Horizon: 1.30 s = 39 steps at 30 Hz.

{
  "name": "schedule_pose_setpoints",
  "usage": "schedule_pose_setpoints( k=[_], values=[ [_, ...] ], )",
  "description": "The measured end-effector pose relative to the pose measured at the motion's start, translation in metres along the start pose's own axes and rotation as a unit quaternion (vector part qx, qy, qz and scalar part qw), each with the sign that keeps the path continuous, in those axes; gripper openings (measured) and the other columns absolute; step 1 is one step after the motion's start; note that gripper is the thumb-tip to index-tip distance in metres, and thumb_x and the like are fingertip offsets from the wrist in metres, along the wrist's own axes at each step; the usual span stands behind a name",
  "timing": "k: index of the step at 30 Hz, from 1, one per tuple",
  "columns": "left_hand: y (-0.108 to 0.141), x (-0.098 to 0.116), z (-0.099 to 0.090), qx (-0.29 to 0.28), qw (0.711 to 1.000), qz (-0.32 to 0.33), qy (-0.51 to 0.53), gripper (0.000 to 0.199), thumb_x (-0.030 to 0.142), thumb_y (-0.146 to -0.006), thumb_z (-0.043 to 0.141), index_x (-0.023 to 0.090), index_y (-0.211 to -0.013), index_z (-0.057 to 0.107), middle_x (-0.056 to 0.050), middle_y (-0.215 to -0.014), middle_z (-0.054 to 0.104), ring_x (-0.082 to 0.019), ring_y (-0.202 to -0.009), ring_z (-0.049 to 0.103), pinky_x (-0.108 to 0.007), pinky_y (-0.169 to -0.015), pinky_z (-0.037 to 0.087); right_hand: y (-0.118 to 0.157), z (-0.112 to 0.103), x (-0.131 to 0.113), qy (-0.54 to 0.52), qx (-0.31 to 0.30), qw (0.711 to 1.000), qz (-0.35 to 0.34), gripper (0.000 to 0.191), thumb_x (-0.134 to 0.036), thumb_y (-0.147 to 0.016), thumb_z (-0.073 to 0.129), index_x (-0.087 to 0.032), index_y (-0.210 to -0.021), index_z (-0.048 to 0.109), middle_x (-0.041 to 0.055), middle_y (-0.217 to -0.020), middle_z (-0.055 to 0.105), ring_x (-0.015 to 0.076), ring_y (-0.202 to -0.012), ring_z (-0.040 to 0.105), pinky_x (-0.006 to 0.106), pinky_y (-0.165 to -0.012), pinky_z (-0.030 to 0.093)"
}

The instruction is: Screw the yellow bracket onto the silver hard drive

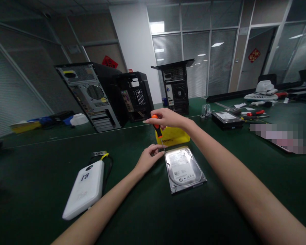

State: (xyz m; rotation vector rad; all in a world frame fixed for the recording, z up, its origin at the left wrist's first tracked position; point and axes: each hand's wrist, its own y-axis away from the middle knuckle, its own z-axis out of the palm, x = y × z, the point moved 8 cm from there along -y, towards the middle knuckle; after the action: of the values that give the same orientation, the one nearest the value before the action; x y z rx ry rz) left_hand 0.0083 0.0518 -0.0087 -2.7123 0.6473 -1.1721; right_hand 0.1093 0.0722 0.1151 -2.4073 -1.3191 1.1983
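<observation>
A silver hard drive [183,166] with a white label lies flat on the green table. My right hand [165,119] grips the orange-and-black handle of a screwdriver [157,126] from above. Its shaft slants down to the far left corner of the drive, where the tip is too small to make out. At that same corner my left hand [150,157] rests low, thumb and forefinger against the drive's edge and close to the shaft. A yellow object with dark lettering [178,136] sits just behind the drive, partly covered by my right hand.
A white power bank marked 18 [84,187] with a cable lies at left. Computer cases [94,92] stand behind, one with a raised panel [174,86]. On the right are another hard drive [226,119], a clear container [205,111], scattered tools [256,113] and a blurred flat object [277,137].
</observation>
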Motion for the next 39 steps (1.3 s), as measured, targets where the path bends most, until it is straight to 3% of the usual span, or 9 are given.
schedule_pose_setpoints(
  k=[6,9,13,21,25,28,30,35,39],
  values=[
    [0.003,0.011,-0.007,0.058,0.996,0.058,0.017,0.035,0.043,-0.081,0.056,0.019,-0.103,0.066,-0.005,-0.095,0.059,-0.016,-0.081,0.054,-0.027,-0.070,0.043,0.000,-0.008,-0.009,0.156,0.106,0.981,-0.034,0.047,-0.057,-0.084,0.040,-0.015,-0.063,0.046,-0.0015,-0.058,0.047,0.0064,-0.055,0.043,0.019,-0.054,0.028],
    [0.004,0.017,-0.008,0.071,0.995,0.066,0.013,0.034,0.042,-0.083,0.056,0.018,-0.106,0.063,-0.007,-0.109,0.062,-0.019,-0.091,0.058,-0.025,-0.064,0.044,0.002,-0.013,-0.016,0.247,0.158,0.956,-0.025,0.052,-0.060,-0.084,0.036,-0.015,-0.061,0.051,0.0000,-0.057,0.045,0.0082,-0.056,0.037,0.022,-0.055,0.023],
    [0.002,0.023,-0.010,0.079,0.995,0.057,-0.024,0.030,0.042,-0.084,0.054,0.019,-0.100,0.066,-0.005,-0.104,0.068,-0.021,-0.092,0.061,-0.027,-0.067,0.045,0.004,-0.017,-0.018,0.318,0.193,0.928,0.004,0.060,-0.064,-0.084,0.032,-0.015,-0.063,0.059,0.0049,-0.061,0.051,0.0121,-0.059,0.044,0.024,-0.057,0.024],
    [-0.003,0.017,-0.008,0.078,0.996,0.029,0.015,0.030,0.043,-0.082,0.056,0.017,-0.092,0.067,-0.005,-0.094,0.071,-0.020,-0.084,0.066,-0.030,-0.078,0.050,0.003,-0.017,-0.016,0.345,0.185,0.919,0.051,0.069,-0.070,-0.083,0.027,-0.013,-0.069,0.063,0.0114,-0.067,0.058,0.0198,-0.068,0.056,0.028,-0.062,0.033],
    [-0.003,0.011,-0.005,0.076,0.996,0.010,0.041,0.032,0.045,-0.083,0.053,0.017,-0.094,0.063,-0.006,-0.091,0.070,-0.020,-0.077,0.067,-0.026,-0.059,0.050,-0.001,-0.012,-0.012,0.300,0.112,0.946,0.052,0.065,-0.068,-0.084,0.028,-0.014,-0.085,0.064,0.0120,-0.082,0.063,0.0225,-0.080,0.059,0.031,-0.070,0.038],
    [-0.003,0.012,-0.004,0.074,0.996,0.016,0.051,0.031,0.044,-0.083,0.052,0.016,-0.094,0.062,-0.006,-0.091,0.070,-0.020,-0.080,0.066,-0.026,-0.061,0.050,-0.005,-0.001,-0.014,0.167,0.016,0.986,-0.008,0.044,-0.049,-0.091,0.036,-0.016,-0.113,0.056,0.0089,-0.108,0.063,0.0179,-0.095,0.058,0.028,-0.081,0.040],
    [-0.003,0.013,-0.004,0.075,0.996,0.020,0.045,0.030,0.043,-0.083,0.052,0.016,-0.093,0.062,-0.006,-0.092,0.070,-0.020,-0.079,0.066,-0.026,-0.063,0.050,-0.005,0.001,-0.017,0.092,-0.010,0.995,-0.042,0.036,-0.035,-0.092,0.041,-0.014,-0.118,0.052,0.0084,-0.117,0.060,0.0143,-0.101,0.056,0.024,-0.087,0.039],
    [-0.002,0.016,-0.004,0.077,0.996,0.024,0.037,0.029,0.042,-0.085,0.051,0.017,-0.094,0.063,-0.006,-0.093,0.069,-0.020,-0.081,0.067,-0.027,-0.069,0.051,-0.005,0.007,-0.014,0.026,-0.020,0.999,-0.039,0.038,-0.046,-0.087,0.046,-0.012,-0.099,0.058,0.0051,-0.084,0.065,0.0108,-0.075,0.060,0.021,-0.069,0.044],
    [-0.003,0.014,-0.004,0.072,0.997,0.023,0.031,0.032,0.045,-0.084,0.051,0.017,-0.097,0.063,-0.007,-0.097,0.070,-0.021,-0.080,0.067,-0.027,-0.067,0.052,-0.011,0.001,-0.007,0.035,0.015,0.999,-0.020,0.050,-0.061,-0.080,0.047,-0.013,-0.089,0.061,0.0021,-0.075,0.063,0.0098,-0.068,0.058,0.020,-0.064,0.043]
  ],
)
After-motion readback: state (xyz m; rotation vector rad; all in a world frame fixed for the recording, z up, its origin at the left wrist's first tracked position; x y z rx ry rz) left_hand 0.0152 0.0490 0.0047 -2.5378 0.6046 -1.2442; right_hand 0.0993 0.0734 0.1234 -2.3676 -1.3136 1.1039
